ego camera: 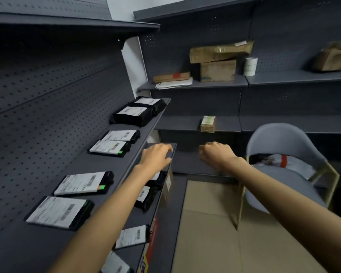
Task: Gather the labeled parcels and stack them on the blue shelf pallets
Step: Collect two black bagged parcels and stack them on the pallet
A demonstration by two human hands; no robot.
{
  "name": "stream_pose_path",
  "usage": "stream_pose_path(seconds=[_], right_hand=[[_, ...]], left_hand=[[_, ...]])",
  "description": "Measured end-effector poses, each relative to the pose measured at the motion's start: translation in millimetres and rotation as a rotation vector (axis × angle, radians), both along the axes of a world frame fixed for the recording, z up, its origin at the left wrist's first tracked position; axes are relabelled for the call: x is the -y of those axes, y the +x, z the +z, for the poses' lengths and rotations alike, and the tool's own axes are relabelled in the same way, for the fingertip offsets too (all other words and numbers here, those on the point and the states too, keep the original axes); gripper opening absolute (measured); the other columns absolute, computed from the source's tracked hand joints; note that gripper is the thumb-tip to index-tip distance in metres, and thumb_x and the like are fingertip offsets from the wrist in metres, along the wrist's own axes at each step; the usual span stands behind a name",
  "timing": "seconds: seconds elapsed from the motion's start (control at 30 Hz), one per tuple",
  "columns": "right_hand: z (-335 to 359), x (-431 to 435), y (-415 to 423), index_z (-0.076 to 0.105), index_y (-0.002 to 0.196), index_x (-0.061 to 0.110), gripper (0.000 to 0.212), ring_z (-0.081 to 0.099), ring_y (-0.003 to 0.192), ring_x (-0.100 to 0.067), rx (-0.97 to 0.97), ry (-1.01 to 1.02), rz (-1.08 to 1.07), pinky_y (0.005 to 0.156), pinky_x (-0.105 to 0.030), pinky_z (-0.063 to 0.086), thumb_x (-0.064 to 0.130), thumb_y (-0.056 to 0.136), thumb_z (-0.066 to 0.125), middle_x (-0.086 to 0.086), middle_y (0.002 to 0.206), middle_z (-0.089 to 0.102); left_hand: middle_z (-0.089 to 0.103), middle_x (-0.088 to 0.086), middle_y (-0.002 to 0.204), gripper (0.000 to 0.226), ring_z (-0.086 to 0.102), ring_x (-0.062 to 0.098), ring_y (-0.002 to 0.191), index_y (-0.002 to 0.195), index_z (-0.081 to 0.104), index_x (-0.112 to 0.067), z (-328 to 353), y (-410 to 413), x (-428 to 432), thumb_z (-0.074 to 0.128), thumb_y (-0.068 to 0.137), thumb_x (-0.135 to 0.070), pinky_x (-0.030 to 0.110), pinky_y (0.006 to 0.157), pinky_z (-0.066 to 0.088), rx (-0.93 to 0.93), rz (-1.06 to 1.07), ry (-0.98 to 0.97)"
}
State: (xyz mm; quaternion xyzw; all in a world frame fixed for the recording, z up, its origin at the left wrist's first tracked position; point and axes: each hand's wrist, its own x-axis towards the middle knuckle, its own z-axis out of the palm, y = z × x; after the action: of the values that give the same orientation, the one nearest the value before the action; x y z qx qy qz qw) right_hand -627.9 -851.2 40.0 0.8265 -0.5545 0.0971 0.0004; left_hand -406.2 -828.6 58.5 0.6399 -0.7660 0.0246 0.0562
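Several black parcels with white labels lie in a row on the dark blue-grey shelf [47,243] at my left: one nearest [59,212], another [85,184], a pair [114,143] and a stacked pair [138,112] at the far end. More labelled parcels [133,236] lie on the shelf below. My left hand [157,156] hovers palm down over the lower shelf's front corner, fingers relaxed, holding nothing. My right hand [215,154] is curled into a loose fist in mid-air, empty.
Cardboard boxes [215,62], a flat parcel [171,76] and a white tape roll [250,66] sit on the back shelving; a small box [208,124] stands lower. A grey chair [283,164] with a bag is at right. Flattened cardboard [215,233] covers the floor.
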Motion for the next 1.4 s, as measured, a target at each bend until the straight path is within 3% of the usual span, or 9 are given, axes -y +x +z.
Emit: stream_pose_path(seconds=[0.27,0.4,0.53,0.77,0.93,1.13,1.4], right_hand=[[-8,155,-22,0.063,0.114,0.022,0.029,0.062,0.103,-0.032,-0.033,0.028,0.075,0.069,-0.034,0.04,0.038,0.096,0.048,-0.008,0.117,0.063],[5,249,-24,0.065,0.108,0.021,0.026,0.063,0.1,-0.034,-0.011,0.01,0.153,0.077,-0.039,0.052,0.034,0.096,0.046,-0.01,0.113,0.066],[21,324,2,0.062,0.104,0.019,0.023,0.063,0.1,-0.038,0.058,-0.04,0.227,0.071,-0.038,0.044,0.032,0.093,0.046,-0.014,0.113,0.066],[9,391,83,0.06,0.114,0.02,0.026,0.06,0.106,-0.035,0.157,0.054,0.365,0.074,-0.038,0.044,0.029,0.094,0.045,-0.011,0.118,0.063],[12,435,137,0.053,0.131,0.019,0.036,0.045,0.124,-0.03,0.217,0.05,0.357,0.086,-0.044,0.048,0.029,0.097,0.048,-0.008,0.13,0.051],[5,481,196,0.039,0.139,0.011,0.056,0.035,0.129,-0.031,0.177,0.134,0.352,0.101,-0.043,0.039,0.045,0.095,0.049,-0.013,0.138,0.041],[-14,518,224,0.033,0.143,0.016,0.086,0.031,0.133,-0.031,0.15,0.16,0.374,0.108,-0.051,0.023,0.076,0.082,0.042,-0.011,0.143,0.036]], left_hand=[[0.062,-0.001,0.127,0.038,0.06,0.024,0.115,0.131,0.054,-0.028,-12,-16,143,0.06,0.094,-0.033,0.037,0.081,0.047,0.019,0.08,-0.06],[0.063,0.002,0.126,0.041,0.059,0.027,0.114,0.133,0.054,-0.029,1,-13,217,0.058,0.093,-0.033,0.04,0.081,0.05,-0.021,0.232,-0.108],[0.061,0.006,0.124,0.043,0.053,0.031,0.116,0.134,0.052,-0.025,6,3,265,0.056,0.093,-0.037,0.043,0.081,0.049,-0.021,0.397,-0.141],[0.049,0.005,0.142,0.052,0.044,0.031,0.128,0.144,0.041,-0.024,-10,53,315,0.054,0.096,-0.04,0.048,0.091,0.049,-0.08,0.611,-0.12],[0.03,0.007,0.155,0.065,0.027,0.034,0.139,0.152,0.021,-0.019,-21,80,364,0.043,0.099,-0.048,0.054,0.109,0.033,-0.223,0.76,-0.059],[0.013,0.005,0.162,0.071,0.005,0.037,0.148,0.154,0.019,-0.024,-38,88,406,0.032,0.096,-0.063,0.058,0.119,0.002,-0.305,0.915,-0.028],[0.031,-0.008,0.154,0.069,0.014,0.025,0.148,0.145,0.037,-0.032,-54,83,412,0.041,0.088,-0.069,0.05,0.121,0.004,-0.25,1.043,-0.21]])
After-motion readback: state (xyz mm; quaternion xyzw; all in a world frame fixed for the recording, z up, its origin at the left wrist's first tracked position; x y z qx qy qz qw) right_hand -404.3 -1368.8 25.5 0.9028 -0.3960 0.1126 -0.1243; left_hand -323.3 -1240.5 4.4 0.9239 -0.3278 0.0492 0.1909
